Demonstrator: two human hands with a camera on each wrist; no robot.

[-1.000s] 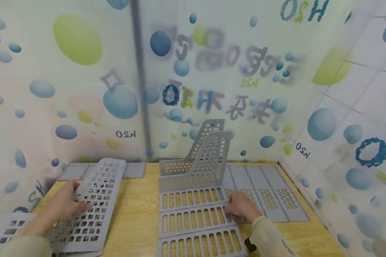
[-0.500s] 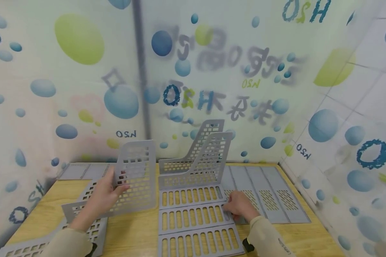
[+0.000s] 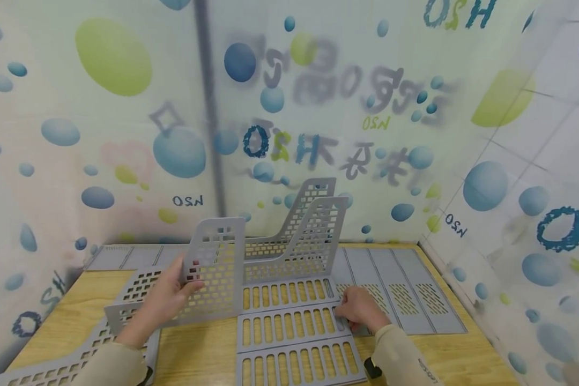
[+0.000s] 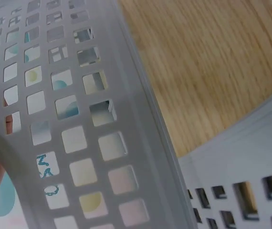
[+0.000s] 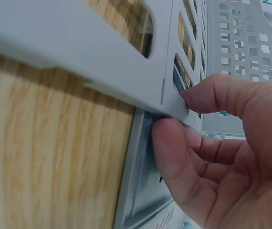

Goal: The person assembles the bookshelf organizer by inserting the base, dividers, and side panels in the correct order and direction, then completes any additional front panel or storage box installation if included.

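Note:
My left hand grips a grey perforated side panel by its inner edge, thumb on the near face. The panel stands upright just left of the slotted grey base panel. My right hand pinches the base panel's right edge between thumb and fingers; the right wrist view shows this edge lifted above the tabletop. Two matching perforated side panels rise at the base panel's far end. Where the left panel's bottom meets the base is unclear.
Another perforated panel lies flat at the front left of the wooden table. A grey ribbed panel lies flat at the right, and a similar grey panel at the back left. Patterned curtains enclose the table.
My left hand has lifted the perforated panel off the left pile, stood it upright and carried it right to the base panel. My right hand keeps its pinch in nearly the same place.

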